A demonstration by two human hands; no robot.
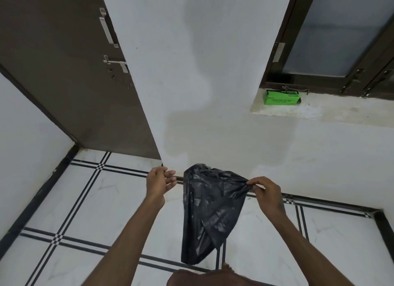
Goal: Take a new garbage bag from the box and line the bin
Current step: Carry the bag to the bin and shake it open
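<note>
Bare forearms [132, 232], no sleeves

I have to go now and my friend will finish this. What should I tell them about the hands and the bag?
Right hand: pinching one edge of the black garbage bag, which hangs down over the tiled floor.
Left hand: beside the bag, fingers pinched together, not clearly touching it.
Green box: on the window ledge.
Done: a bag is out of the box.
Left: open the bag's mouth and line the bin, which is not in view.
</note>
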